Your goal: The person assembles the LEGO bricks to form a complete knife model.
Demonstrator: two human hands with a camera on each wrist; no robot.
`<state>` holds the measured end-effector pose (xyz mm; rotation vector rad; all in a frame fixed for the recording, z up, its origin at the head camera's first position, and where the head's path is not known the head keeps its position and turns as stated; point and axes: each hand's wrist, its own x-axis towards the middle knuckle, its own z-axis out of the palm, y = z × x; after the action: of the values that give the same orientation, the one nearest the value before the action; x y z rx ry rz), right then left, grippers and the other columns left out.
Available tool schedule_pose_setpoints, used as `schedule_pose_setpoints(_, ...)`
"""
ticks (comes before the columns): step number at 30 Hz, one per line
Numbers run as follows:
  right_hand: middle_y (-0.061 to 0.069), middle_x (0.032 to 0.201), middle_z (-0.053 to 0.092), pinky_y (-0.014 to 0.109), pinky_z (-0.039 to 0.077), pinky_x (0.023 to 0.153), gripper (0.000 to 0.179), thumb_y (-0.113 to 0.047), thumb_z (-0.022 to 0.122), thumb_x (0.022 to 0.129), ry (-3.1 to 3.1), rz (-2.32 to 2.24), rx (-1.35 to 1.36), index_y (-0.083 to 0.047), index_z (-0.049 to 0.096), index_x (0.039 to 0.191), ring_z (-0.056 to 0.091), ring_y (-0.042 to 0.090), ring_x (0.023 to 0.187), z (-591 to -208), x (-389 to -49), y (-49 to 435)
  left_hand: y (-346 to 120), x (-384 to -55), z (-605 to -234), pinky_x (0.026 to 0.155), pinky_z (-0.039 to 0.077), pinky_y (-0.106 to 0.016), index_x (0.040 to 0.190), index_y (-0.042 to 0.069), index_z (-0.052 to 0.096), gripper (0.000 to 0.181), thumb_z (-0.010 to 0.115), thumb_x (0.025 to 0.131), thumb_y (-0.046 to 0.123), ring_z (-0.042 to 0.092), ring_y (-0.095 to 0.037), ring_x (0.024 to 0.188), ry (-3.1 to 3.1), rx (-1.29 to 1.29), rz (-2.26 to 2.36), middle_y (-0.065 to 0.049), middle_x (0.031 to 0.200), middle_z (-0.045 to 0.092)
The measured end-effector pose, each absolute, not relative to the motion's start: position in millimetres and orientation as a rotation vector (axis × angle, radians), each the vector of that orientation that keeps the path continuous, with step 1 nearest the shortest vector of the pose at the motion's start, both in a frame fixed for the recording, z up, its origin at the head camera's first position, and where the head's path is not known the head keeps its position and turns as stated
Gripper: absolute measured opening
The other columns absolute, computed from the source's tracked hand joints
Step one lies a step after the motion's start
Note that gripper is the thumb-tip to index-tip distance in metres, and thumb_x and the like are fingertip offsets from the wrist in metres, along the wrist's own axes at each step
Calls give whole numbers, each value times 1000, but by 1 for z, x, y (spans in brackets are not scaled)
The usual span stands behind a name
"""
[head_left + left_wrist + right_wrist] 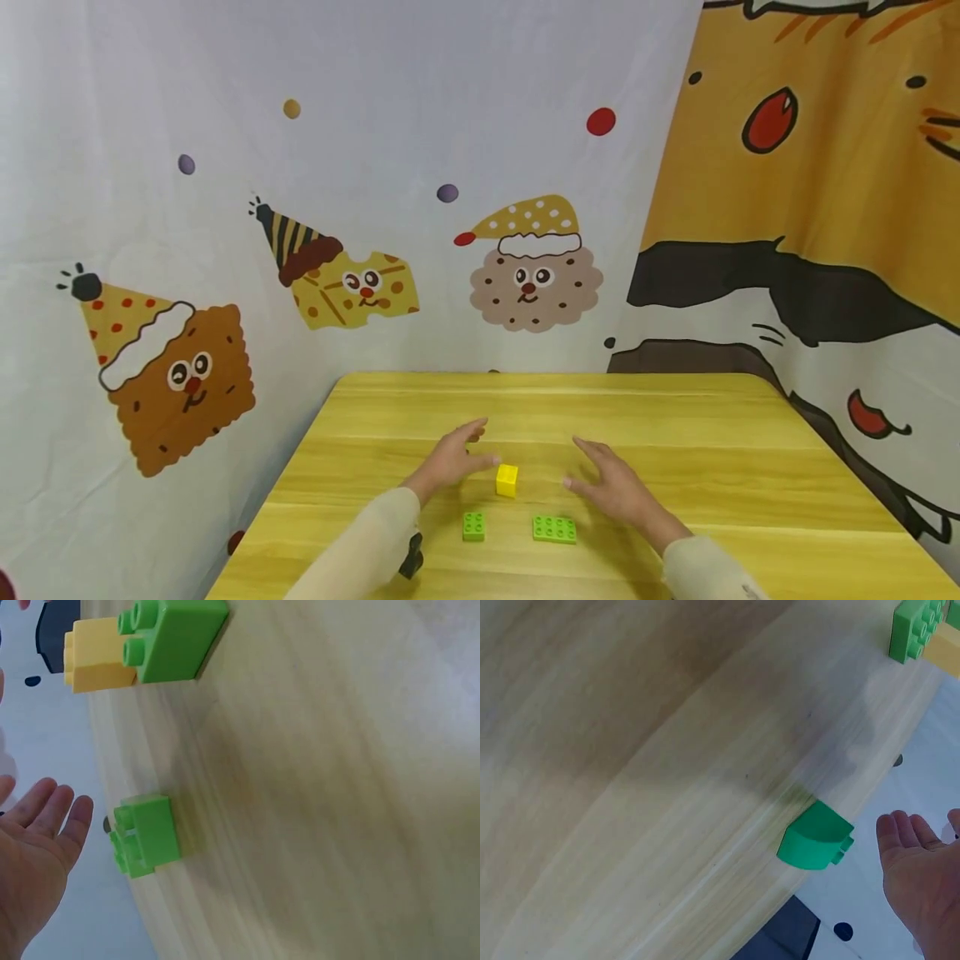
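Observation:
My left hand (450, 460) is held above the table with its fingers spread, left of a small yellow block (507, 481). To the right of that block hovers my right hand (615, 490), also spread and holding nothing. Nearer to me lie a short green studded brick (473, 527) and a longer green studded brick (554, 529). Beside the left hand's fingers, the left wrist view shows another green studded brick (150, 836). A darker green block (815, 836) with a curved side sits near the right hand in the right wrist view; the head view hides it.
The wood-grain table (675, 417) has its far edge against a white cloth backdrop (375, 125) printed with cartoon snacks. A large orange cartoon animal (847, 183) covers the backdrop's right side. A dark device (412, 557) shows at the left wrist.

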<state>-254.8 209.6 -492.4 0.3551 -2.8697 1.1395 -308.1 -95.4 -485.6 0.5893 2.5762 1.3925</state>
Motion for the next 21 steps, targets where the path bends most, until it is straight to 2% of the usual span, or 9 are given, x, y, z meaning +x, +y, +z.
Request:
schedule_pose_setpoints(7,19,144,48,56,47,94,73,-37,75,89,-2844,1244,361,-9,44,150,53,39,121,-498,-250,203,-95,-305,-494,101,43,-52,154,15,36,78,74,91,38,45,-33,132,2516,544,1443,-12,146,47)
schedule_pose_setpoints(21,20,136,54,55,46,95,70,-32,74,90,-2844,1462,389,-3,46,147,54,36,118,-506,-243,205,-88,-305,-506,103,40,-53,150,10,43,72,75,90,34,49,-33,126,2428,519,1494,-11,136,55)
